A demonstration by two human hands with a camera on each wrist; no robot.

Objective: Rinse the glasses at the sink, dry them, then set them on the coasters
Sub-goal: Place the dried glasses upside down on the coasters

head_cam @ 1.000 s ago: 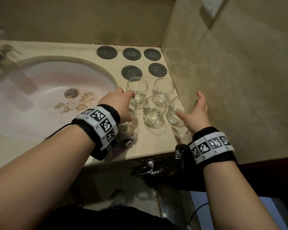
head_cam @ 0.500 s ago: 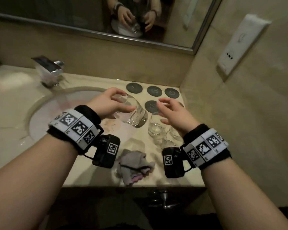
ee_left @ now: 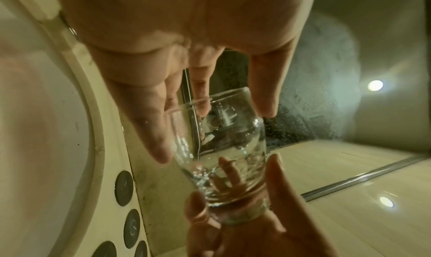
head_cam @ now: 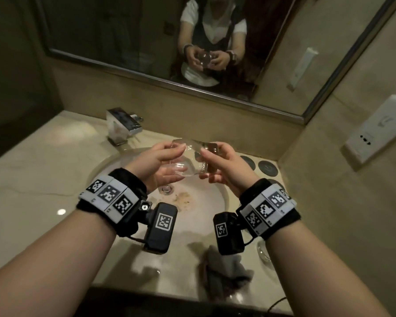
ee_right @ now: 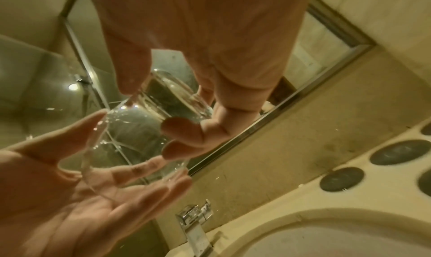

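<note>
We hold one glass (head_cam: 190, 160) on its side in the air above the sink (head_cam: 206, 202), between our two hands. Its open rim points toward our left hand (head_cam: 160, 164) and its thick base toward our right hand (head_cam: 222, 168). Water drops cling to the inside of the glass (ee_left: 219, 150).

Our left hand reaches in from the left with the palm turned toward the right hand. Its thumb lies on top of the rim and its fingers (ee_left: 149, 128) stretch out nearly straight along the lower side of the bowl, touching it lightly. Our right hand comes in from the right, thumb on top and fingers (ee_right: 184, 132) curled under the base, so that it grips the glass (ee_right: 144, 132) there. Both forearms rise from the near edge of the desk (head_cam: 44, 179) and meet over the basin, wrists a little bent inward.

Behind the glass stands the tap (head_cam: 124, 124). Dark round coasters (head_cam: 268, 168) lie on the desk to the right of the sink, near the wall. A grey cloth (head_cam: 224, 268) lies crumpled on the near edge of the desk, and part of another glass (head_cam: 263, 250) shows just below our right wrist. The mirror (head_cam: 124, 42) above the desk reflects both hands around the glass.
</note>
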